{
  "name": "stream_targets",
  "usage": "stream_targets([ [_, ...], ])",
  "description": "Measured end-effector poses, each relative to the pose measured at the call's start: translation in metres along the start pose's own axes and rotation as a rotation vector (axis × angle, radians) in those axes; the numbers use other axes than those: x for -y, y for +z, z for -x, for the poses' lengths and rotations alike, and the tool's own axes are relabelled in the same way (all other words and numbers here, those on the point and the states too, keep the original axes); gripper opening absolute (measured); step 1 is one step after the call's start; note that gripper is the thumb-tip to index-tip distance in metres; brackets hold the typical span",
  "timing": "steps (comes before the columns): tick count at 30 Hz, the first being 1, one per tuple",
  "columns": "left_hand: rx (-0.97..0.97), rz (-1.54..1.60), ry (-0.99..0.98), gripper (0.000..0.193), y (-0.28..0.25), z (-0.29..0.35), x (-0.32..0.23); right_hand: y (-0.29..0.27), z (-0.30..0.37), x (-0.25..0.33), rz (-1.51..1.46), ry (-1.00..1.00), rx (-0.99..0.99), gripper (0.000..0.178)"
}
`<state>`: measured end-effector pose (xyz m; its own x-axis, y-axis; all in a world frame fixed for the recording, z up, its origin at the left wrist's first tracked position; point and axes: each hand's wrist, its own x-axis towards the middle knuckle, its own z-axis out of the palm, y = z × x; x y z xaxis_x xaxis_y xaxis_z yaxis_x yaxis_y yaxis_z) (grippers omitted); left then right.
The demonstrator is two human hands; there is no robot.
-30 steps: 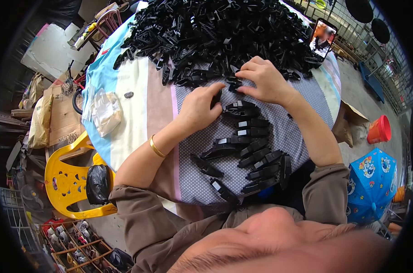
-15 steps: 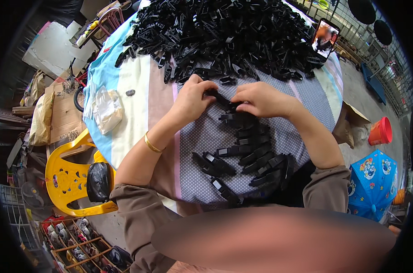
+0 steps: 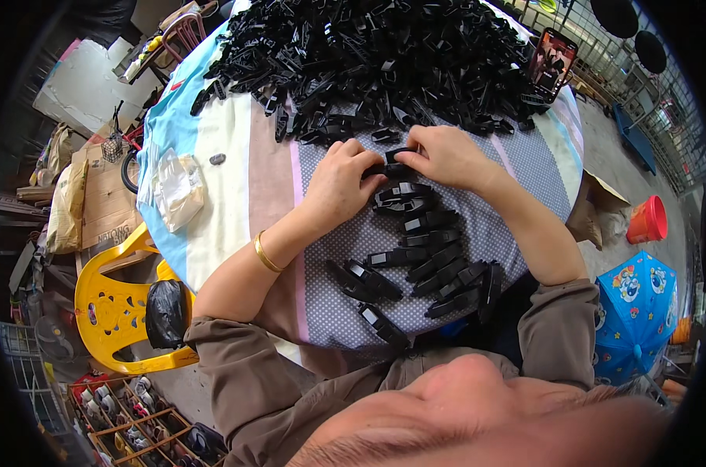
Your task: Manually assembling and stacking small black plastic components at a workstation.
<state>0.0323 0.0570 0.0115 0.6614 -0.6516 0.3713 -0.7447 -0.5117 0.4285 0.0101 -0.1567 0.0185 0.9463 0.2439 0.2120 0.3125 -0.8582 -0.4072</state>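
Observation:
Over the middle of the table, my left hand (image 3: 344,180) and my right hand (image 3: 446,158) pinch opposite ends of one small black plastic piece (image 3: 392,163). Fingers cover much of it, so its exact kind cannot be made out. Just beyond lies a single similar piece (image 3: 386,135), at the near edge of a big heap of black plastic pieces (image 3: 368,66). Closer to me, below my hands, a curving row of black pieces (image 3: 433,240) runs toward the table's near edge. Left of that row lie a few more, including one black piece with a pale patch (image 3: 382,324).
A striped and dotted cloth (image 3: 271,167) covers the round table. A phone (image 3: 553,65) stands at the far right, a clear plastic bag (image 3: 177,191) lies at the left. Around the table are a yellow chair (image 3: 108,300), a red bucket (image 3: 647,220) and a blue umbrella (image 3: 637,315).
The held piece has turned from slanting down to the right to nearly level. My left hand has shifted lower and my right hand a little higher. The phone's picture differs.

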Motion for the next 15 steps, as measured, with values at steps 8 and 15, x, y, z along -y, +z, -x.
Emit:
stream_targets([
  [8, 0.004, 0.002, 0.007, 0.021, 0.001, 0.001, 0.002, 0.004, -0.006, -0.019, -0.057, -0.35, -0.078, 0.02],
  [15, -0.002, 0.085, -0.072, 0.021, 0.001, -0.001, 0.003, 0.006, -0.006, -0.02, -0.067, -0.302, -0.078, 0.02],
])
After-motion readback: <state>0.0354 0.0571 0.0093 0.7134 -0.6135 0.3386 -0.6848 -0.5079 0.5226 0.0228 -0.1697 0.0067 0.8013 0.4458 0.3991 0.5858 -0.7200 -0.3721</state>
